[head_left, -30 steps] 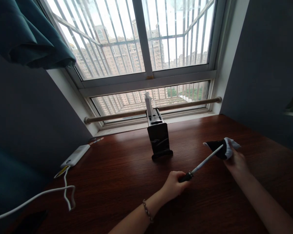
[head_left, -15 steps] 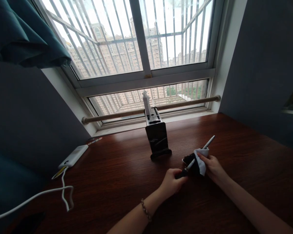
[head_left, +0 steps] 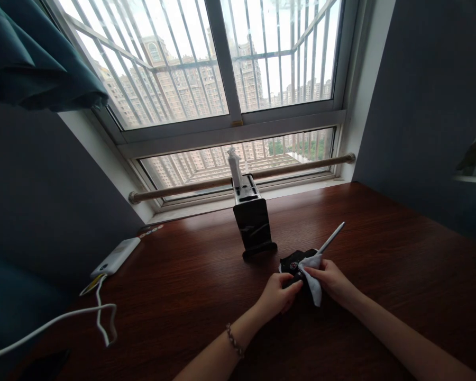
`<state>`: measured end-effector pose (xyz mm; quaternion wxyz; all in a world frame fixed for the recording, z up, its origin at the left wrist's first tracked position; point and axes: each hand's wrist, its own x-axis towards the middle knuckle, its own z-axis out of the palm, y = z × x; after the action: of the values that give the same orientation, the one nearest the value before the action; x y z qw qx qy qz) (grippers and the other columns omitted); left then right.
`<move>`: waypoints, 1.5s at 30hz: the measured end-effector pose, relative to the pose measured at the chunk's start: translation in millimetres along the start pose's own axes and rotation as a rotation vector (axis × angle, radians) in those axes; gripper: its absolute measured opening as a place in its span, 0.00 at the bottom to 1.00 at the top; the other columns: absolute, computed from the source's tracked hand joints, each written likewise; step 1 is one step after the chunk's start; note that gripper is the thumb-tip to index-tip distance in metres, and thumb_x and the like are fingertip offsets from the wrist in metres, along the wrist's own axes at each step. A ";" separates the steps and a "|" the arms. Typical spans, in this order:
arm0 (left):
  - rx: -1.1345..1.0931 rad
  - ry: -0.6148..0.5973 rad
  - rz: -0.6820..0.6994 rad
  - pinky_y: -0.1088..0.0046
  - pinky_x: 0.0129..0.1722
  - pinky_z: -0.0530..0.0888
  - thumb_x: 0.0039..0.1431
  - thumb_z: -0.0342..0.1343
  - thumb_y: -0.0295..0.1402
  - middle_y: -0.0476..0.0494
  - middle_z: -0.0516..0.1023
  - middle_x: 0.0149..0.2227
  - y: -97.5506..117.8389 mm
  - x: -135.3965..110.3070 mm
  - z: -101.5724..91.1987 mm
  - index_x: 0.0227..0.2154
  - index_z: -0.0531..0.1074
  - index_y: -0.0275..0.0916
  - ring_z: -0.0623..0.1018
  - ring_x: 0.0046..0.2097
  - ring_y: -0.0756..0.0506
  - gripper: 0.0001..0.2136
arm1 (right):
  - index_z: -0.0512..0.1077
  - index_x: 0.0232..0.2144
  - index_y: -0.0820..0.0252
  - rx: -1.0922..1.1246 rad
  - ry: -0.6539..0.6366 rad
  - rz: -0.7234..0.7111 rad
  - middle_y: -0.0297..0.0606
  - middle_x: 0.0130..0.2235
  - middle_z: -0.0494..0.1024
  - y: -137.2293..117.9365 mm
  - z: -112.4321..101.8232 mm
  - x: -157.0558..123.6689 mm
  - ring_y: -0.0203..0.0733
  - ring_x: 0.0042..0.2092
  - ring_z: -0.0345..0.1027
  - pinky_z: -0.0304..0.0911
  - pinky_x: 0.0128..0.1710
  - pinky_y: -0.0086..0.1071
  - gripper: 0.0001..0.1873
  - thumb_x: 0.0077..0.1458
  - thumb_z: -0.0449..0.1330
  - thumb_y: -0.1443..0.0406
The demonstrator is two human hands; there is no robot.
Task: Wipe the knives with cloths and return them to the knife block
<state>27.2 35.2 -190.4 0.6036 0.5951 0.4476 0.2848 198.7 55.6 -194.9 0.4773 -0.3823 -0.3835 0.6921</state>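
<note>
My left hand (head_left: 276, 295) is closed round the dark handle of a knife whose pale blade (head_left: 332, 237) points up and to the right over the wooden table. My right hand (head_left: 330, 280) pinches a black and white cloth (head_left: 304, 266) wrapped round the blade close to the handle. Both hands almost touch each other. A black knife block (head_left: 254, 224) stands upright just behind them, with one white-handled knife (head_left: 234, 166) sticking out of its top.
The dark wooden table (head_left: 381, 254) runs to a window sill with a wooden rod (head_left: 301, 165) across it. At the left lie a white power bank (head_left: 115, 257) and a looping white cable (head_left: 99, 312). A teal curtain (head_left: 31, 53) hangs top left.
My right hand has slid the cloth down the blade from its tip to near the handle. The left hand has kept its grip on the handle and hardly moved.
</note>
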 end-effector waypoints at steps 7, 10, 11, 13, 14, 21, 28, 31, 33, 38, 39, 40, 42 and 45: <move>-0.061 -0.008 0.028 0.82 0.08 0.51 0.54 0.45 0.50 0.56 0.59 0.13 -3.8 1.9 -0.5 0.25 0.64 0.34 0.57 0.11 0.57 0.21 | 0.75 0.29 0.65 0.006 0.018 -0.009 0.41 0.31 0.78 0.7 -0.1 0.3 0.43 0.33 0.72 0.66 0.35 0.31 0.17 0.34 0.70 0.62; -0.062 -0.003 0.035 0.82 0.08 0.51 0.54 0.46 0.50 0.56 0.60 0.13 -3.9 1.9 -0.3 0.25 0.64 0.34 0.58 0.11 0.57 0.21 | 0.75 0.29 0.65 0.011 0.025 -0.017 0.41 0.31 0.78 2.4 -1.1 0.9 0.43 0.33 0.72 0.66 0.34 0.30 0.17 0.34 0.70 0.62; -0.060 -0.003 0.033 0.82 0.08 0.51 0.54 0.46 0.50 0.56 0.60 0.13 -3.6 1.8 -0.3 0.25 0.64 0.34 0.58 0.11 0.57 0.20 | 0.75 0.29 0.65 0.014 0.026 -0.018 0.41 0.31 0.78 3.0 -1.5 1.2 0.42 0.33 0.72 0.66 0.34 0.30 0.16 0.34 0.70 0.63; -0.052 -0.001 0.030 0.82 0.08 0.51 0.54 0.46 0.50 0.56 0.60 0.13 -2.9 1.6 -0.5 0.25 0.64 0.34 0.58 0.11 0.57 0.20 | 0.75 0.29 0.65 0.022 0.024 -0.017 0.41 0.31 0.78 4.2 -2.2 1.7 0.41 0.32 0.72 0.66 0.34 0.29 0.15 0.35 0.70 0.63; -0.048 -0.001 0.030 0.82 0.08 0.50 0.54 0.46 0.50 0.56 0.60 0.13 -2.7 1.5 -0.7 0.25 0.64 0.34 0.58 0.11 0.57 0.20 | 0.75 0.29 0.65 0.024 0.025 -0.016 0.40 0.31 0.78 4.7 -2.6 2.0 0.41 0.32 0.72 0.66 0.34 0.29 0.15 0.35 0.70 0.63; -0.027 0.001 0.033 0.82 0.09 0.50 0.55 0.45 0.50 0.55 0.60 0.13 -5.7 2.4 -1.2 0.25 0.64 0.34 0.58 0.11 0.56 0.20 | 0.75 0.28 0.66 0.022 0.033 -0.018 0.41 0.30 0.78 6.2 -3.1 2.5 0.41 0.32 0.71 0.65 0.33 0.30 0.16 0.35 0.70 0.63; 0.354 0.176 0.202 0.79 0.19 0.59 0.59 0.42 0.45 0.50 0.65 0.17 3.2 -4.9 3.9 0.24 0.67 0.34 0.64 0.19 0.54 0.19 | 0.74 0.31 0.66 0.150 0.120 -0.043 0.40 0.29 0.77 -4.2 -6.3 5.2 0.41 0.32 0.71 0.66 0.33 0.29 0.17 0.37 0.69 0.61; 0.567 0.247 0.321 0.77 0.27 0.61 0.60 0.42 0.39 0.47 0.70 0.24 9.7 -9.6 2.0 0.25 0.68 0.34 0.68 0.26 0.51 0.16 | 0.75 0.27 0.66 0.209 0.231 -0.087 0.38 0.26 0.76 -13.8 -15.4 11.7 0.39 0.29 0.70 0.66 0.28 0.25 0.17 0.33 0.70 0.62; 0.648 0.249 0.357 0.76 0.29 0.62 0.60 0.42 0.37 0.46 0.71 0.26 12.3 -11.9 -0.6 0.27 0.68 0.35 0.69 0.28 0.50 0.14 | 0.74 0.26 0.67 0.260 0.297 -0.126 0.37 0.26 0.76 -20.1 -23.0 16.3 0.37 0.28 0.70 0.66 0.26 0.23 0.16 0.32 0.71 0.63; 0.540 0.223 0.334 0.75 0.28 0.62 0.59 0.44 0.39 0.46 0.70 0.26 14.4 -12.2 -2.9 0.28 0.69 0.35 0.69 0.27 0.50 0.14 | 0.74 0.26 0.67 0.365 0.454 -0.197 0.36 0.27 0.76 -32.0 -37.9 23.9 0.33 0.27 0.69 0.68 0.26 0.20 0.13 0.34 0.70 0.68; 0.427 0.184 0.253 0.75 0.25 0.61 0.58 0.44 0.42 0.48 0.68 0.22 14.3 -11.1 -2.1 0.28 0.68 0.35 0.68 0.24 0.51 0.15 | 0.74 0.26 0.67 0.372 0.477 -0.205 0.36 0.27 0.76 -33.8 -39.7 24.5 0.33 0.27 0.69 0.68 0.26 0.19 0.11 0.36 0.69 0.68; 0.285 0.125 0.152 0.76 0.21 0.59 0.57 0.44 0.45 0.50 0.65 0.19 14.1 -9.9 -1.0 0.28 0.68 0.35 0.65 0.20 0.52 0.17 | 0.74 0.26 0.68 0.379 0.498 -0.214 0.36 0.27 0.76 -35.4 -41.1 24.8 0.32 0.26 0.69 0.68 0.26 0.19 0.10 0.38 0.68 0.69; -0.013 -0.016 -0.050 0.77 0.16 0.54 0.54 0.45 0.50 0.53 0.60 0.16 13.4 -7.3 1.2 0.29 0.66 0.35 0.58 0.15 0.55 0.20 | 0.74 0.26 0.68 0.387 0.523 -0.230 0.37 0.27 0.76 -38.5 -43.5 25.1 0.32 0.26 0.69 0.68 0.25 0.19 0.08 0.41 0.67 0.69; -0.222 -0.119 -0.157 0.79 0.14 0.51 0.51 0.47 0.53 0.54 0.60 0.17 12.4 -4.9 2.5 0.30 0.65 0.35 0.56 0.14 0.56 0.22 | 0.73 0.27 0.69 0.400 0.549 -0.262 0.37 0.28 0.76 -43.2 -47.4 25.6 0.33 0.27 0.70 0.68 0.25 0.20 0.06 0.44 0.65 0.70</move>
<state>29.6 31.4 -177.6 0.7118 0.5037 0.4217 0.2487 250.6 98.8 -180.0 0.7123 -0.4005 -0.1440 0.5580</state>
